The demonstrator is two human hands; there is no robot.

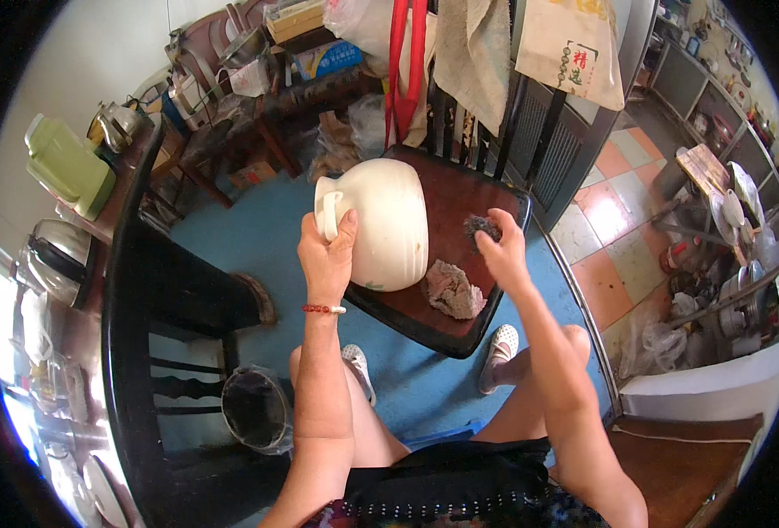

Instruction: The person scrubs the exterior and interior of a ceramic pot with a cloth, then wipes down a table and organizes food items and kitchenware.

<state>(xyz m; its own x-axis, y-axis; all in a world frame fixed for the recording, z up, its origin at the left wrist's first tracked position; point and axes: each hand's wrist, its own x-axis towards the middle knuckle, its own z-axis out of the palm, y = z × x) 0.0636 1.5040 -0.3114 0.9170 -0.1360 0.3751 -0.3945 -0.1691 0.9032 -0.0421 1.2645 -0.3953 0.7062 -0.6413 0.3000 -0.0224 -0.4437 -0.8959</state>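
At the frame's centre, the cream ceramic pot point(388, 233) is tipped sideways over the chair seat point(473, 189), axis running left to right, its left-end handle point(330, 216) held by the left hand point(328, 255), while the right hand point(507, 253), pinching a dark scourer point(479, 227), stands apart rightward.

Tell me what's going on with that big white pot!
The person's left hand grips a cream-white pot by its handle, tilted over the chair seat. The right hand pinches a dark scouring pad, apart from the pot. A crumpled pinkish cloth lies on the seat beside the pot.
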